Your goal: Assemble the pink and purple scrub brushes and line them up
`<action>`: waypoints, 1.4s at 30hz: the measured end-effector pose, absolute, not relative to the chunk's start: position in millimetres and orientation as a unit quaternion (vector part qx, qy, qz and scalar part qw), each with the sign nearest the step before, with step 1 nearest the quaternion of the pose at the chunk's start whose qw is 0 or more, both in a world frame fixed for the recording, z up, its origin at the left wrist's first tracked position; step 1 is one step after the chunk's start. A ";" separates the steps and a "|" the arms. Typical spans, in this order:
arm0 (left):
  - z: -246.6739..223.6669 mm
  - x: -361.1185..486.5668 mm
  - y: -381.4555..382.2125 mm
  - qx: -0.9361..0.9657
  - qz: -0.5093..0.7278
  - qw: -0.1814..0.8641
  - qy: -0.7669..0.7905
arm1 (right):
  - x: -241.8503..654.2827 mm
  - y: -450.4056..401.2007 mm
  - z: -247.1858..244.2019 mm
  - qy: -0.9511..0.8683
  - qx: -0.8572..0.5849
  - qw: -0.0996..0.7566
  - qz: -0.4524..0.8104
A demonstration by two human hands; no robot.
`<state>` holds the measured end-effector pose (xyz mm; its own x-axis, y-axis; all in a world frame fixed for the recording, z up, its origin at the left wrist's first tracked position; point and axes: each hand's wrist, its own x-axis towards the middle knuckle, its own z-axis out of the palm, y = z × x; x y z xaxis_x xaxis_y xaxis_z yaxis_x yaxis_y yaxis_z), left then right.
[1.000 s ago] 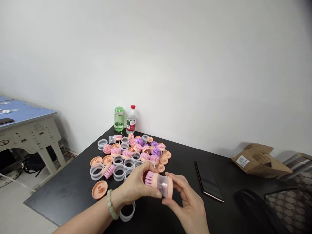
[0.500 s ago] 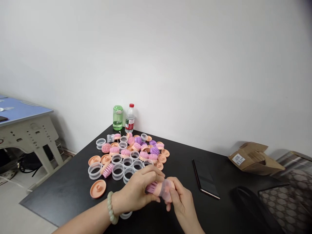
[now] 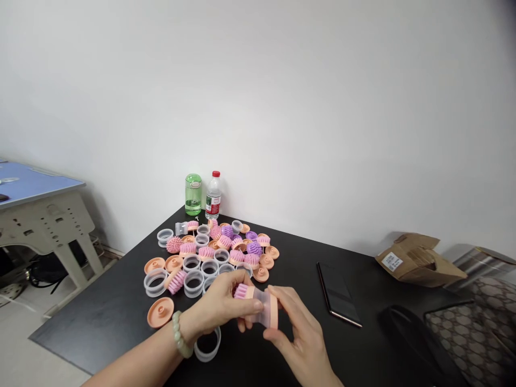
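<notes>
My left hand (image 3: pixel 228 303) is wrapped round a massage brush (image 3: pixel 263 307) with pink bristles, a clear plastic collar and a peach cap. The bristles point left, and the cap faces right. My right hand (image 3: pixel 300 333) curves about the cap, fingertips at its upper edge and thumb near its lower edge. Just below my left hand lies a loose clear ring (image 3: pixel 207 346). Beyond it, several clear rings (image 3: pixel 193 283), peach discs (image 3: pixel 160 312) and bristled heads (image 3: pixel 176 281) in pink and purple are spread on the black table (image 3: pixel 121 301).
A green bottle (image 3: pixel 193 194) and a red-capped water bottle (image 3: pixel 213 196) stand at the wall. To the right lie a phone (image 3: pixel 338 294), a brown paper package (image 3: pixel 411 260) and a patterned bag (image 3: pixel 463 333). A blue-topped desk (image 3: pixel 36 183) is at far left.
The brush has turned so its cap edge shows at the right. My right thumb and fingers have spread from the collar to the cap's edge. The loose ring below shows more fully.
</notes>
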<state>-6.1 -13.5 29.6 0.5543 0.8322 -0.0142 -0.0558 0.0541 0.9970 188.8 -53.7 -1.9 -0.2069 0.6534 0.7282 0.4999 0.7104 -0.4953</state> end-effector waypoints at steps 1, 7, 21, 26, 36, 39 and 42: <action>29.2 -6.1 -13.1 0.587 0.333 0.663 0.324 | 189.3 -53.9 -0.2 -0.779 -0.362 0.508 0.071; 28.6 -5.2 -12.5 0.561 0.323 0.690 0.323 | 192.1 -55.6 8.9 -0.813 -0.306 0.493 0.046; 32.5 -3.9 -16.9 0.531 0.372 0.714 0.265 | 195.7 -55.5 0.8 -0.797 -0.357 0.484 0.056; 31.7 -7.4 -9.5 0.552 0.437 0.663 0.254 | 194.9 -53.2 -0.6 -0.755 -0.382 0.517 0.128; 26.8 -8.0 -10.8 0.632 0.423 0.576 0.300 | 206.5 -49.8 7.4 -0.770 -0.416 0.483 0.020; 29.0 -7.4 -11.6 0.612 0.417 0.597 0.309 | 209.0 -51.1 12.4 -0.800 -0.386 0.458 -0.004; 32.5 -5.8 -13.0 0.573 0.400 0.647 0.306 | 208.3 -52.3 17.0 -0.825 -0.344 0.447 -0.037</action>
<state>-5.8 -13.0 32.5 0.4927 0.8679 0.0634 -0.1677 0.0232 0.9856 208.3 -52.3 17.0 -0.3638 0.5351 0.7624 0.6009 0.7602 -0.2469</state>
